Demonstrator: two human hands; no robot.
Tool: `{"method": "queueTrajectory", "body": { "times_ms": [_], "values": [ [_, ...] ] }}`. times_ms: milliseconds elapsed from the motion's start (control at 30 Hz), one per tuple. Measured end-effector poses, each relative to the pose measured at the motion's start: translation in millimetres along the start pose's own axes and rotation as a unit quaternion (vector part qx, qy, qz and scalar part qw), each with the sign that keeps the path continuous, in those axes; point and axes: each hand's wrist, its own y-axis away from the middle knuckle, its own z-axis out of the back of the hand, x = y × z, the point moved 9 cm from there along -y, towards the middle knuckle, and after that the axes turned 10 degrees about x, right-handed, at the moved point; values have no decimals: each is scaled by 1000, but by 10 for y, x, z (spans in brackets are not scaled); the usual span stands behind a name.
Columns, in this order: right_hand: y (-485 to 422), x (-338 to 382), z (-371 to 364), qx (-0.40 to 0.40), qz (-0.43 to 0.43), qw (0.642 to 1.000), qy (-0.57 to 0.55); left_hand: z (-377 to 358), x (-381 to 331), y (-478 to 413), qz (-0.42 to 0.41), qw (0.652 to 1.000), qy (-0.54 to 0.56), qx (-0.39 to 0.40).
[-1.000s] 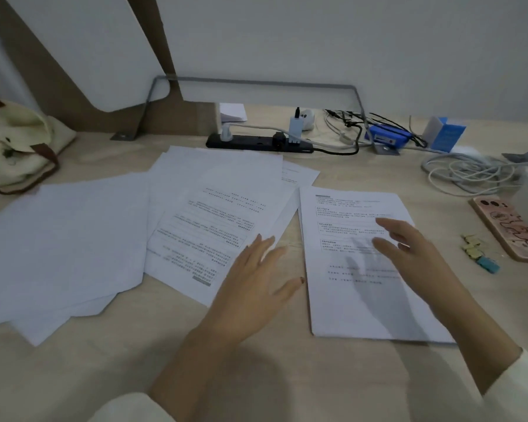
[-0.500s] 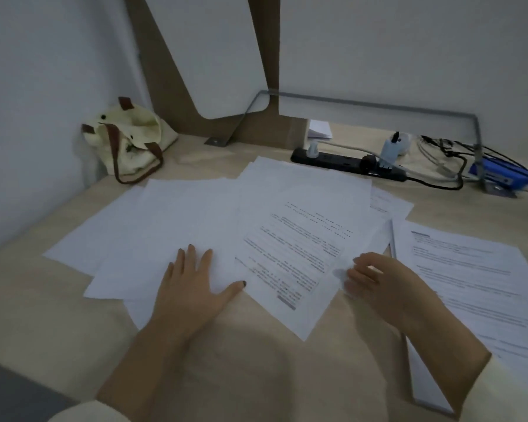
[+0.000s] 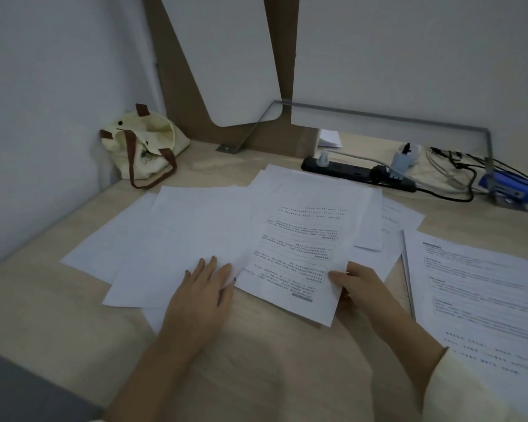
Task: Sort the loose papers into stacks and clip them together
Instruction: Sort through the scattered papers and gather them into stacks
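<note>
Since half a second ago, right hand [image 3: 355, 284] has pinched the printed white sheet [image 3: 299, 257]; left hand [image 3: 206, 287], open, flattens blank white papers [image 3: 177, 239]: sorting just begun

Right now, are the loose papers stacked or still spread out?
Spread out: the loose papers fan across the desk at mismatched angles, edges unaligned, no clip visible.
</note>
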Motion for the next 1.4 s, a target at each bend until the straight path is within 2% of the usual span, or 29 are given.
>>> {"method": "queueTrajectory", "body": {
  "times_ms": [100, 200, 300, 400, 467, 500, 567, 633, 800, 900, 967, 1133, 1267, 1400],
  "values": [
    [27, -1, 190, -51, -7, 998, 38, 152, 121, 21, 65, 984, 162, -19],
    [106, 37, 454, -130, -2, 989, 76, 415, 78, 98, 38, 943, 322, -74],
    [276, 194, 720, -211, 58, 971, 93, 655, -29, 202, 16, 893, 438, -99],
    [464, 317, 939, -263, 116, 957, 47, 791, -172, 228, -28, 807, 584, -90],
    [576, 409, 1020, -265, 152, 952, -6, 815, -255, 202, -45, 741, 667, -66],
    [622, 439, 1051, -263, 167, 950, -30, 819, -268, 186, -45, 714, 696, -62],
    [686, 456, 1102, -253, 184, 947, -72, 788, -209, 142, -35, 682, 727, -72],
    [713, 409, 1144, -245, 179, 949, -89, 691, -79, 117, -9, 686, 720, -101],
    [737, 208, 1178, -228, 135, 958, -112, 380, 311, 183, 70, 740, 651, -151],
    [738, 134, 1177, -225, 122, 959, -126, 188, 577, 215, 106, 734, 656, -140],
    [727, 121, 1166, -218, 122, 957, -148, 130, 658, 249, 102, 722, 671, -134],
    [572, 110, 950, -109, 101, 963, -225, 66, 639, 325, 77, 712, 689, -111],
    [431, 50, 646, -7, 32, 988, -149, 89, 485, 292, 25, 731, 680, -48],
    [422, 7, 386, 91, -33, 995, 24, 221, 577, 281, 27, 762, 644, -62]
  ]
}}
